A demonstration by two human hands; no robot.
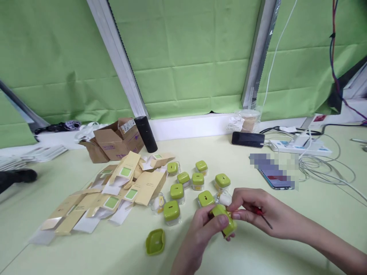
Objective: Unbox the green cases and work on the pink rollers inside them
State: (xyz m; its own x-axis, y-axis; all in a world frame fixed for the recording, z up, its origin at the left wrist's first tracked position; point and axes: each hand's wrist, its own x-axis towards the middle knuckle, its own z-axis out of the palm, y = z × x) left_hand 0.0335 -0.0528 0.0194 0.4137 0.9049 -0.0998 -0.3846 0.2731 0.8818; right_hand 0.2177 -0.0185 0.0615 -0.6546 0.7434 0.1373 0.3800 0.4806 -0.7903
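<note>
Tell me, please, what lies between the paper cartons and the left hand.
The head view shows green-lidded containers, an unlidded container and a loose lid.

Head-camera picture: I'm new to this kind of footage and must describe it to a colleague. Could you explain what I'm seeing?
There is no machine here: a person works with two bare hands, seen from a camera on their head that looks forward and down. The left hand holds a green lid-like piece. The right hand has its fingertips at that piece, with a thin red-handled tool tucked in the hand. On the pale table stand clear containers with green tops. A loose green piece lies nearer the camera, paper cartons to the left.
</note>
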